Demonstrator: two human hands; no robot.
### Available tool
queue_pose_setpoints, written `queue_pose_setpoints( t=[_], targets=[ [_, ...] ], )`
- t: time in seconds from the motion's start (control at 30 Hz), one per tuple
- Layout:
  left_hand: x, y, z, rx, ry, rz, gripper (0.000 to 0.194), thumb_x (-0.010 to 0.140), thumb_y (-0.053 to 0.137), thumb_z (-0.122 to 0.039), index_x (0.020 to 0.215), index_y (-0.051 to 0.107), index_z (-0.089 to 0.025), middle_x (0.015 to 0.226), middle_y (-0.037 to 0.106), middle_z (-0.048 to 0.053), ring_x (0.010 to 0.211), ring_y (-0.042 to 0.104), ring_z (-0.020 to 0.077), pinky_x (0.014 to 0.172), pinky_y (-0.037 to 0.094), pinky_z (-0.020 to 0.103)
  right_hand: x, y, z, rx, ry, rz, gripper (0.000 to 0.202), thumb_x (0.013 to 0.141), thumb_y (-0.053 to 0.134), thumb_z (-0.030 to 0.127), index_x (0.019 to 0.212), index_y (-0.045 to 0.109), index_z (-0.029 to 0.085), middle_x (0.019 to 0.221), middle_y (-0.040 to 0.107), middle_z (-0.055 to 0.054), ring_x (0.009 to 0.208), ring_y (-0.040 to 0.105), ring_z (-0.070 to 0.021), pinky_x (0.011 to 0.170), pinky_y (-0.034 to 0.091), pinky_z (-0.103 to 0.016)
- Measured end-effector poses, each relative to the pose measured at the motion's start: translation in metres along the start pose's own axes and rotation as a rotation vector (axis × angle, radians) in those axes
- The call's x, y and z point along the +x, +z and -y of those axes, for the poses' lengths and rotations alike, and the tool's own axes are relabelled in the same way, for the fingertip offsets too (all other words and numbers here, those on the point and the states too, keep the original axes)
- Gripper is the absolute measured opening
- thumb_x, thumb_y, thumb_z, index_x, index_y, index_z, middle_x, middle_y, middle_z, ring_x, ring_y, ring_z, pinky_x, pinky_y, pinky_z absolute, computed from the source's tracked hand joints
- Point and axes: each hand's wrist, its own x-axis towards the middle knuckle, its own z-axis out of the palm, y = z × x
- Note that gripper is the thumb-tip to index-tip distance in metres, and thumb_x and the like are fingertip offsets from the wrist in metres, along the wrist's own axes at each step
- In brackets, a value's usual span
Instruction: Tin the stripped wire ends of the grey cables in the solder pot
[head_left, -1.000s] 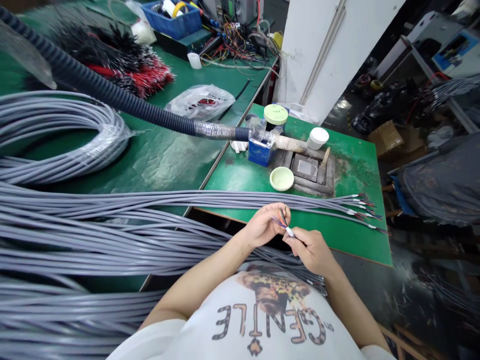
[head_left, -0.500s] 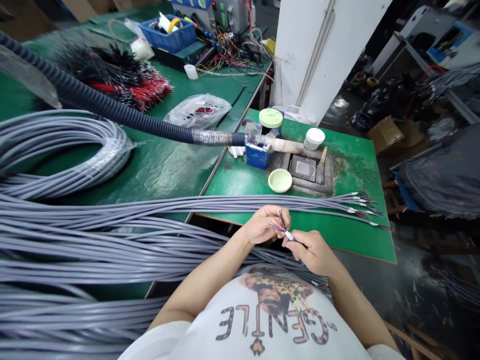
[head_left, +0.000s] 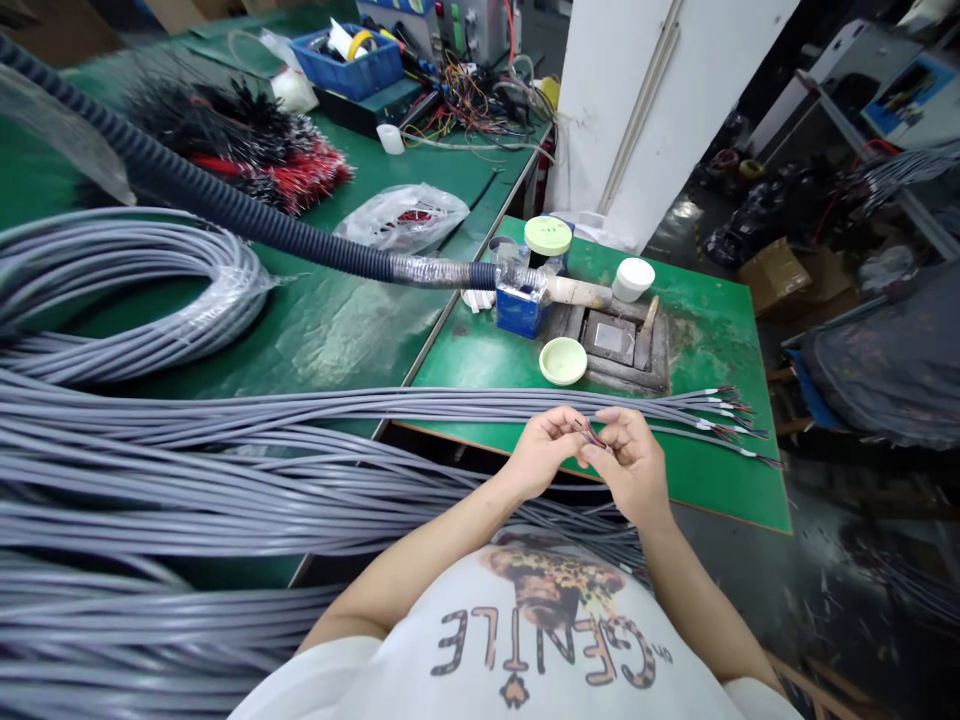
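Between my two hands are the thin coloured wires (head_left: 591, 434) at the end of a grey cable, red and dark blue among them. My left hand (head_left: 550, 450) pinches the wires' tips from the left. On the right, my right hand (head_left: 628, 462) is closed around the base of the wires, and its fingers hide most of the cable end. Just beyond my hands, a bundle of grey cables (head_left: 450, 403) lies across the bench, their stripped ends (head_left: 724, 410) fanned out to the right.
Many grey cables (head_left: 187, 500) and a tied coil (head_left: 232, 300) cover the left bench. A ribbed hose (head_left: 300, 235) runs to a soldering pot (head_left: 615, 338). Near it stand a pale dish (head_left: 563, 361), a white jar (head_left: 633, 279) and a blue box (head_left: 519, 310).
My right hand has moved up and turned inward, its fingers now over the wires. My left hand has shifted slightly right, and the fanned wires are drawn together.
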Motion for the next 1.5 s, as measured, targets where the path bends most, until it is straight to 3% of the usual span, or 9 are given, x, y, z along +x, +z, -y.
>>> queue_pose_setpoints(
  t=[0.13, 0.23, 0.37, 0.5, 0.7, 0.93, 1.07, 1.27, 1.5],
  targets=[
    [-0.001, 0.006, 0.001, -0.068, 0.032, -0.056, 0.018, 0.067, 0.074, -0.024, 0.074, 0.06, -0.014, 0.056, 0.062, -0.003, 0.047, 0.056, 0.0081, 0.051, 0.045, 0.02, 0.005, 0.006, 0.001, -0.019, -0.05, -0.074, 0.022, 0.084, 0.061, 0.028, 0.105, 0.06, 0.022, 0.06, 0.056, 0.005, 0.051, 0.053, -0.0101, 0.05, 0.043, -0.023],
    [-0.001, 0.009, -0.002, -0.112, 0.031, -0.076, 0.018, 0.068, 0.074, -0.025, 0.073, 0.06, -0.014, 0.054, 0.062, -0.002, 0.047, 0.056, 0.0083, 0.052, 0.046, 0.02, 0.006, 0.006, -0.003, -0.081, -0.17, -0.114, 0.018, 0.088, 0.056, 0.026, 0.103, 0.064, 0.022, 0.07, 0.06, 0.002, 0.058, 0.053, -0.0107, 0.055, 0.044, -0.025],
    [0.0, 0.01, -0.004, -0.2, -0.05, -0.068, 0.02, 0.064, 0.076, -0.023, 0.07, 0.06, -0.013, 0.059, 0.064, -0.001, 0.047, 0.054, 0.0065, 0.051, 0.045, 0.02, 0.008, 0.002, -0.011, -0.111, -0.299, -0.053, 0.006, 0.082, 0.064, 0.024, 0.088, 0.064, 0.022, 0.073, 0.057, 0.001, 0.066, 0.053, -0.0128, 0.06, 0.043, -0.026],
    [-0.001, 0.011, -0.004, -0.224, -0.065, -0.065, 0.019, 0.064, 0.076, -0.023, 0.07, 0.061, -0.012, 0.056, 0.062, -0.002, 0.045, 0.054, 0.0063, 0.049, 0.043, 0.018, 0.009, 0.0, -0.01, -0.086, -0.253, -0.054, 0.012, 0.083, 0.062, 0.025, 0.075, 0.054, 0.021, 0.069, 0.053, 0.002, 0.062, 0.051, -0.0114, 0.058, 0.043, -0.024],
    [-0.003, 0.011, -0.004, -0.049, 0.143, -0.159, 0.016, 0.069, 0.073, -0.024, 0.072, 0.063, -0.013, 0.055, 0.064, -0.002, 0.049, 0.056, 0.0076, 0.052, 0.045, 0.019, 0.013, -0.002, -0.002, -0.123, -0.147, -0.019, 0.007, 0.088, 0.057, 0.027, 0.088, 0.06, 0.021, 0.071, 0.058, 0.002, 0.063, 0.056, -0.0128, 0.063, 0.046, -0.026],
    [-0.007, 0.005, -0.007, 0.131, 0.234, -0.24, 0.018, 0.072, 0.072, -0.029, 0.072, 0.062, -0.014, 0.057, 0.064, -0.001, 0.052, 0.058, 0.0094, 0.055, 0.048, 0.022, 0.024, -0.007, 0.007, -0.337, -0.227, 0.024, 0.018, 0.087, 0.057, 0.028, 0.071, 0.054, 0.02, 0.072, 0.048, 0.001, 0.066, 0.046, -0.0128, 0.062, 0.039, -0.026],
    [-0.005, -0.008, -0.01, 0.291, 0.294, -0.241, 0.018, 0.077, 0.068, -0.032, 0.075, 0.063, -0.015, 0.065, 0.066, 0.001, 0.057, 0.059, 0.0109, 0.059, 0.049, 0.024, 0.047, -0.016, 0.018, -0.454, -0.302, 0.022, 0.017, 0.086, 0.058, 0.026, 0.071, 0.053, 0.019, 0.069, 0.047, 0.002, 0.062, 0.044, -0.0118, 0.058, 0.035, -0.026],
    [0.003, -0.045, -0.008, 0.958, 0.631, -0.247, 0.01, 0.084, 0.059, -0.024, 0.08, 0.066, -0.018, 0.075, 0.067, 0.004, 0.073, 0.058, 0.0165, 0.073, 0.046, 0.031, 0.118, -0.027, 0.015, -0.766, -0.299, 0.047, 0.022, 0.079, 0.06, 0.026, 0.061, 0.051, 0.018, 0.061, 0.046, 0.003, 0.056, 0.042, -0.0115, 0.056, 0.031, -0.026],
    [0.01, -0.064, 0.01, 1.147, 0.604, -0.157, 0.013, 0.087, 0.053, -0.022, 0.084, 0.065, -0.02, 0.084, 0.07, 0.005, 0.08, 0.059, 0.0188, 0.078, 0.043, 0.034, 0.161, -0.006, 0.0, -1.146, -0.228, 0.24, 0.02, 0.079, 0.056, 0.028, 0.063, 0.058, 0.018, 0.069, 0.06, -0.002, 0.064, 0.049, -0.0145, 0.06, 0.029, -0.026]
  ],
)
